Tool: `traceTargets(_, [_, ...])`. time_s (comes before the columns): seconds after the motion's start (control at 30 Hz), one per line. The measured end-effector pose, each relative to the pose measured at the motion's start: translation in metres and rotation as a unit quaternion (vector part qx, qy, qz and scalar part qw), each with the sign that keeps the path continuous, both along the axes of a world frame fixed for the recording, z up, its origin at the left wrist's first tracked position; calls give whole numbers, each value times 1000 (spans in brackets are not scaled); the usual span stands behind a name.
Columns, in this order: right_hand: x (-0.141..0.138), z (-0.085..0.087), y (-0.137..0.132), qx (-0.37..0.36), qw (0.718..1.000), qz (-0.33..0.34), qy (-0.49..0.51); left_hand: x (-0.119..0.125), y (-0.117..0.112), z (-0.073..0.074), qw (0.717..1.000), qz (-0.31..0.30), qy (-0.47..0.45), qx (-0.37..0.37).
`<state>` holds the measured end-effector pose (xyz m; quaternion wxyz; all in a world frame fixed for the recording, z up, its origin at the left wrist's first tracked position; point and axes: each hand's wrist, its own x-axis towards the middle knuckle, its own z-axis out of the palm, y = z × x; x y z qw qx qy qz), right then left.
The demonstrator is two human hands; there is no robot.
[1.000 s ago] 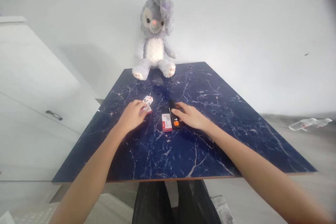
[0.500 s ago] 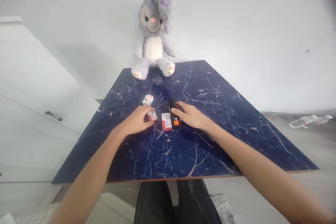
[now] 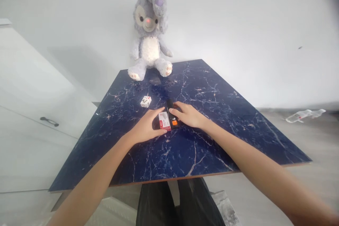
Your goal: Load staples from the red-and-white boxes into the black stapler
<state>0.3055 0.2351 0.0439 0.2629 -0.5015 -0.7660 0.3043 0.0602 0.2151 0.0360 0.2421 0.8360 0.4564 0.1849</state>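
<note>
My left hand (image 3: 145,129) is curled round the left side of a small red and white box (image 3: 164,121) in the middle of the dark blue marble table (image 3: 201,141), thumb below and fingers above. Right beside the box lies a black stapler-like tool with an orange patch (image 3: 174,122). My right hand (image 3: 188,115) lies over the tool, its fingers bent down on the tool's top. A second small red and white box (image 3: 146,101) stands apart, further back and to the left. Whether another box sits under my left palm is hidden.
A grey plush rabbit (image 3: 148,31) sits at the table's far edge against the white wall. A white cabinet with a dark handle (image 3: 49,121) stands on the left. Crumpled clear plastic (image 3: 304,114) lies on the floor at the right.
My left hand slid a small box from near the rear-left box rightward, up against the box beside the black tool. My right hand stayed on the tool. The view shifted slightly.
</note>
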Motion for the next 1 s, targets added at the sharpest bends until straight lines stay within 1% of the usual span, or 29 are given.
traceTargets(0.07, [0, 0, 0, 2, 1000, 1, -2, 0, 1, -1, 1000, 2, -1, -9])
traceTargets(0.23, [-1, 0, 2, 11, 1000, 2, -9, 1, 0, -3, 1000, -21, -8, -16])
traceTargets(0.3, [-1, 0, 2, 10, 1000, 0, -14, 1, 0, -2, 999, -34, -9, -7])
traceTargets(0.37, [-1, -1, 2, 5, 1000, -2, -14, -3, 3, -2, 999, -39, -17, 19])
traceTargets(0.4, [0, -1, 2, 2, 1000, -3, -13, -6, 8, -1, 998, -26, -26, 45])
traceTargets(0.43, [0, -1, 2, -1, 1000, -3, -9, -11, 13, -2, 996, 1, -35, 79])
traceTargets(0.5, [0, -1, 3, -4, 1000, -1, -2, -21, 28, -5, 984, 80, -35, 155])
traceTargets(0.53, [0, -2, 3, -5, 1000, 1, -1, -27, 36, -7, 977, 113, -15, 181])
traceTargets(0.6, [1, -2, 3, -6, 1000, 3, -1, -35, 48, -12, 976, 121, 42, 174])
traceTargets(0.67, [1, -2, 3, -7, 1000, 0, -2, -37, 51, -15, 981, 99, 74, 149])
traceTargets(0.73, [1, -2, 3, -6, 1000, -1, -1, -33, 46, -15, 986, 74, 62, 133])
traceTargets(0.87, [2, -2, 3, 2, 1000, 10, 0, -18, 30, -13, 996, 34, 4, 82])
traceTargets(0.93, [2, -3, 3, 8, 1000, 12, 1, -13, 28, -14, 996, 39, 12, 84])
traceTargets(1.0, [2, -2, 3, 11, 1000, 12, 0, -11, 31, -16, 993, 51, 34, 104])
